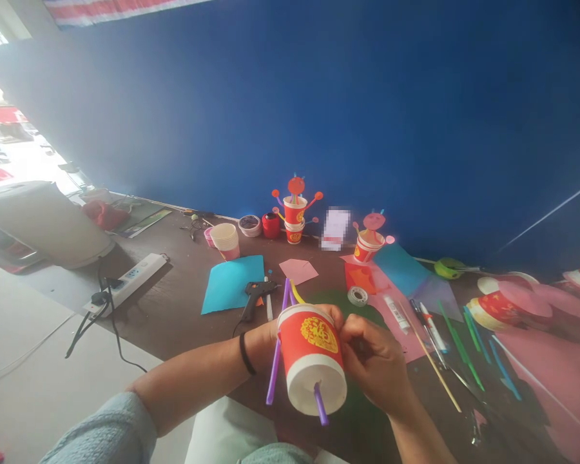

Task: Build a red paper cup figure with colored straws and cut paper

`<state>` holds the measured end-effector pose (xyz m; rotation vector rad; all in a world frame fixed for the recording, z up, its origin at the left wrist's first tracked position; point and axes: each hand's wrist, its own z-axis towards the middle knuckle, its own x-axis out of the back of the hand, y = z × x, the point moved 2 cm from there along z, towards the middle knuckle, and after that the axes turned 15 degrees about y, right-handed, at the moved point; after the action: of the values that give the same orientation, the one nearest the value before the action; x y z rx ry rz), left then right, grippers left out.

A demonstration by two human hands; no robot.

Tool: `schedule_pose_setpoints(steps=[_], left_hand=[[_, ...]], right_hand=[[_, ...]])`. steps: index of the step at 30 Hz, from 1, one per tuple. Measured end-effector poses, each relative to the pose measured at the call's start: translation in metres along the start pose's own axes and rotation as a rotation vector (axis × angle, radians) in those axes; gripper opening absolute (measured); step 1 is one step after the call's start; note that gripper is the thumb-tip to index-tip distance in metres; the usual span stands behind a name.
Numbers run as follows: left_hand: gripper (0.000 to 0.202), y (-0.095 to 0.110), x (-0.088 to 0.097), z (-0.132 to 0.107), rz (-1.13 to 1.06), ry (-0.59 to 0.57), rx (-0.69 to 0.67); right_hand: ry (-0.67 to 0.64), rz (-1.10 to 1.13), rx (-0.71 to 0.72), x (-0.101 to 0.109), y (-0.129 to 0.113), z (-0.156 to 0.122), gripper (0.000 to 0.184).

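My left hand [265, 338] grips a red paper cup [313, 361] with a gold emblem, held on its side with the white bottom toward me. A purple straw [320, 403] pokes out through the cup's bottom, another purple straw [274, 370] hangs beside the cup, and a yellow one [297, 293] sticks up behind it. My right hand [374, 361] is closed in a pinch against the right side of the cup; what its fingers hold is hidden. A black band circles my left wrist.
On the brown table lie a glue gun [255, 291], blue paper [232, 283], pink paper [298, 270], a tape roll [357, 296], markers and green and blue straws [459, 345]. Finished cup figures [294, 219] stand by the blue wall. A power strip [128, 280] lies left.
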<state>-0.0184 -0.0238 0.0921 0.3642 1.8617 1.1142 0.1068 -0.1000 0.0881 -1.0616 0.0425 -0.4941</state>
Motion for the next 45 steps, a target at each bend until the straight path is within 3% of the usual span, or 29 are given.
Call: schedule_pose_setpoints(steps=[3, 7, 10, 13, 15, 17, 19, 23, 27, 31, 40, 45], left_hand=[[0.056, 0.0, -0.002, -0.001, 0.003, 0.04, -0.023], [0.066, -0.003, 0.007, 0.005, 0.001, -0.033, 0.011], [0.059, -0.002, 0.017, 0.013, 0.161, -0.028, 0.008], [0.035, 0.007, 0.02, 0.015, 0.543, 0.131, -0.155], [0.017, 0.013, 0.017, 0.013, 0.913, 0.262, -0.301], [0.009, 0.018, 0.01, 0.009, 1.27, 0.363, -0.422], [0.017, 0.019, 0.003, 0.007, 1.546, 0.416, -0.475], [0.022, 0.014, 0.0, 0.01, 1.797, 0.416, -0.44], [0.017, 0.009, 0.006, 0.014, 1.78, 0.413, -0.491], [0.019, 0.005, 0.007, 0.014, 1.654, 0.395, -0.665], [0.017, -0.002, 0.009, 0.0, 1.357, 0.334, -1.213], [0.014, 0.001, 0.007, -0.008, 1.224, 0.29, -1.348]], right_hand=[[-0.021, -0.071, 0.078, 0.001, -0.003, 0.002, 0.016], [-0.036, -0.152, 0.121, 0.004, 0.003, 0.0, 0.015], [-0.043, -0.218, 0.014, 0.01, 0.018, 0.002, 0.014], [-0.045, -0.223, -0.278, 0.024, 0.033, 0.004, 0.011], [-0.046, -0.162, -0.42, 0.032, 0.034, 0.004, 0.023], [-0.097, -0.116, -0.441, 0.036, 0.026, 0.003, 0.035], [-0.152, -0.105, -0.41, 0.035, 0.017, -0.001, 0.041], [-0.196, -0.059, -0.424, 0.028, 0.016, -0.012, 0.047], [-0.208, 0.037, -0.447, 0.026, 0.03, -0.019, 0.048], [-0.098, 0.076, -0.456, 0.022, 0.038, -0.019, 0.032], [0.122, 0.059, -0.241, 0.003, 0.017, -0.021, 0.015], [0.167, -0.004, -0.204, -0.003, 0.012, -0.027, 0.019]])
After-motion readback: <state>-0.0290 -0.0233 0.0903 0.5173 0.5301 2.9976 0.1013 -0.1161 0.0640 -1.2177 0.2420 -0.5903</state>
